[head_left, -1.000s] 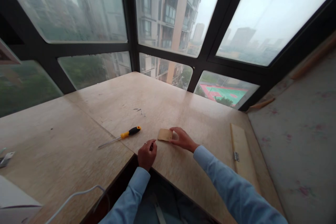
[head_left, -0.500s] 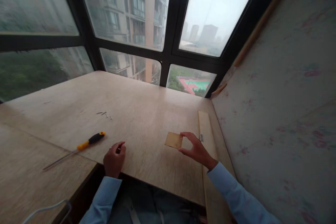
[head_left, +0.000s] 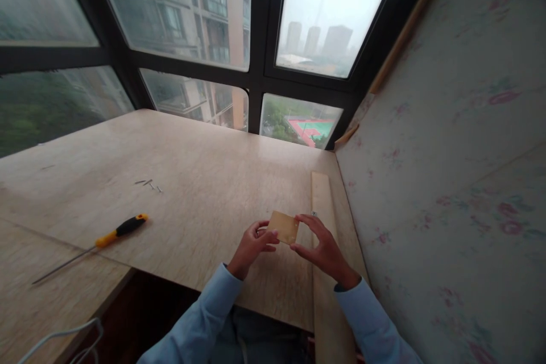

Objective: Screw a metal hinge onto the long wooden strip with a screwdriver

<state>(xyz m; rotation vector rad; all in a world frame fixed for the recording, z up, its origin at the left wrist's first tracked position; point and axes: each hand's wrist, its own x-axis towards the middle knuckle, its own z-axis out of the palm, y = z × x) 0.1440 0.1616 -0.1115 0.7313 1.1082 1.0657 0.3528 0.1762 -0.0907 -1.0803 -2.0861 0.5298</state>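
Note:
A small, flat tan rectangular piece, perhaps thin wood, is held up over the table between both hands. My right hand pinches its right edge with thumb and index finger, near small marks or holes. At its left edge, my left hand grips it, thumb on the face and fingers behind. Just right of my right hand lies a long pale board with a small metal fitting on its left edge. A yellow-and-black screwdriver rests on the table to the left, and several screws lie beyond it.
The light wood-grain tabletop reaches back to dark-framed windows. A flower-patterned wall bounds the right side. A white cable loops at the lower left, near a dark gap below the table's front edge.
My left hand has moved right from the table's front edge and taken hold of the tan piece's left side. My right hand keeps its pinch. The view has shifted slightly right.

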